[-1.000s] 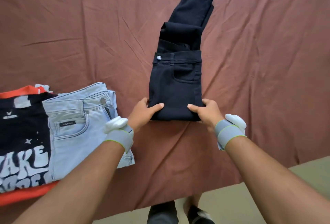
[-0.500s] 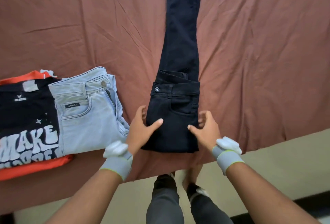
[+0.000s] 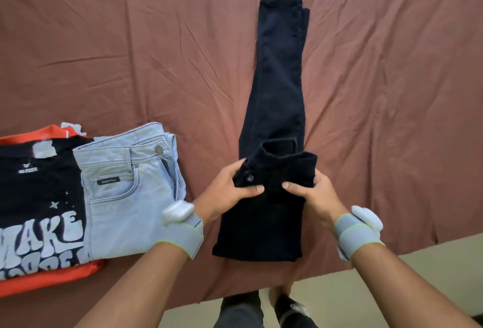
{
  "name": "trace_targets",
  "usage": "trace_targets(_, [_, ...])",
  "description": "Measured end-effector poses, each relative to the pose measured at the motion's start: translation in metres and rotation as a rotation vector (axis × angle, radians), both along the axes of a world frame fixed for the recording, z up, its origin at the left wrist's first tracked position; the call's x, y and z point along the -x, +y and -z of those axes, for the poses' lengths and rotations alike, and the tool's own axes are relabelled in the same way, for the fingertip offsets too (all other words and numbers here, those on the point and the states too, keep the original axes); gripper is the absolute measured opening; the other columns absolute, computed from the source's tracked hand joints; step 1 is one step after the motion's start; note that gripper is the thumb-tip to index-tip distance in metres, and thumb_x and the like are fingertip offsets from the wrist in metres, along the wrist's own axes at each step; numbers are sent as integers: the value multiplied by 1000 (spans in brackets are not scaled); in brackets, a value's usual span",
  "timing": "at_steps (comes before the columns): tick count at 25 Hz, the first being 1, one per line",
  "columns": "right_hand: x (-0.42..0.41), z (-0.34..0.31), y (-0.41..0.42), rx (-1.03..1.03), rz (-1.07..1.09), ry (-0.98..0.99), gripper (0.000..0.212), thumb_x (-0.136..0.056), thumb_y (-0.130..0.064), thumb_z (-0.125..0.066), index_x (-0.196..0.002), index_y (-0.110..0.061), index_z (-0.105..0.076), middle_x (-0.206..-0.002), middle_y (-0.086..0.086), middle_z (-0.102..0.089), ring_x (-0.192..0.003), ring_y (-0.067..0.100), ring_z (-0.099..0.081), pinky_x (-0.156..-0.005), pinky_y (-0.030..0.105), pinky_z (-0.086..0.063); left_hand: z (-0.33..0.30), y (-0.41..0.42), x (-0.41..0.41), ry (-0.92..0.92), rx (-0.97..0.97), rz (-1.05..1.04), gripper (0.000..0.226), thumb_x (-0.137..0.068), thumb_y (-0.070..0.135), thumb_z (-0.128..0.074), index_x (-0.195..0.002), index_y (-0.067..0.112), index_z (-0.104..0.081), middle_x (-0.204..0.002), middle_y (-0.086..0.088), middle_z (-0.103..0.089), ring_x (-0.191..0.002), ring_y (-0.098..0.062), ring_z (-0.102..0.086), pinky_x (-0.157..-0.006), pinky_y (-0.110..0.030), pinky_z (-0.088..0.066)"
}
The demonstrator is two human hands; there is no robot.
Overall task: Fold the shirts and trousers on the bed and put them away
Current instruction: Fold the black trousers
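Black trousers (image 3: pixel 278 87) lie lengthwise on the brown bedsheet (image 3: pixel 130 53), legs stretched away from me. Their waistband end is folded over toward me and lifted a little. My left hand (image 3: pixel 230 191) grips the waistband by its button on the left side. My right hand (image 3: pixel 313 194) grips the waistband on the right side. Folded light blue jeans (image 3: pixel 125 191) rest at the left. Beside and under them sits a folded black T-shirt with white lettering (image 3: pixel 39 212) on top of an orange garment (image 3: pixel 47 278).
The bed's near edge (image 3: pixel 392 254) runs across the bottom right, with beige floor (image 3: pixel 392 296) beyond it. My legs and shoes (image 3: pixel 261 309) stand against that edge. Both wrists wear grey bands.
The trouser legs have spread out straight across the bed. Both hands moved from the near fold up to the waistband and took hold of it, raising it.
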State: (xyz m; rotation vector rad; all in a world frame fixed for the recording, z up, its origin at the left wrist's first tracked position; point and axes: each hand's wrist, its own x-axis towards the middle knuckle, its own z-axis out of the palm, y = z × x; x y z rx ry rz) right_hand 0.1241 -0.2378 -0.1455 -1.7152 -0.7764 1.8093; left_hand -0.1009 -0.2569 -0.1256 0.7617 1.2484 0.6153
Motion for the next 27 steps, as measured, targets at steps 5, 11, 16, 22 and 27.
trace_targets(5, [-12, -2, 6, -22, 73, 72, 83, -37, -39, -96, -103, 1, -66, -99, 13, -74, -89, 23, -70, -78, 31, -56, -7, 23, -1, -108, -2, 22, 29, -89, 3, -67, -116, 14, -64, -110, 1, -71, -107, -14, -66, -91, -27, -52])
trace_targets(11, [2, 9, 35, -72, 198, 60, 29, -82, 11, -64, -105, -6, -65, -101, 7, -74, -97, 26, -68, -83, 32, -57, 11, 83, -7, -113, -1, -133, 24, -100, 17, -54, -122, 21, -61, -114, 5, -69, -102, -10, -65, -84, -19, -51])
trace_targets(16, [-7, 26, 42, -20, 100, -50, 28, -82, 3, -69, -104, -15, -67, -106, 7, -73, -104, 28, -67, -95, 45, -52, 51, 142, -18, 319, 58, -342, 21, -90, 35, -63, -109, 27, -65, -95, 8, -63, -88, -11, -59, -91, -36, -52])
trace_targets(22, [6, 24, 58, 67, 57, -135, 30, -75, -13, -75, -102, -23, -68, -101, -2, -74, -96, 19, -70, -92, 46, -54, 57, 177, -25, 632, 14, -170, 54, -84, 33, -71, -132, 21, -47, -125, -1, -60, -116, -21, -56, -104, -38, -42])
trace_targets(27, [2, 19, 54, 77, -37, -176, 31, -77, -8, -74, -102, -25, -67, -98, -8, -74, -95, 14, -69, -94, 44, -53, 63, 152, -8, 322, 167, -111, 60, -80, 62, -62, -104, 7, -65, -98, 5, -68, -93, -16, -62, -81, -31, -49])
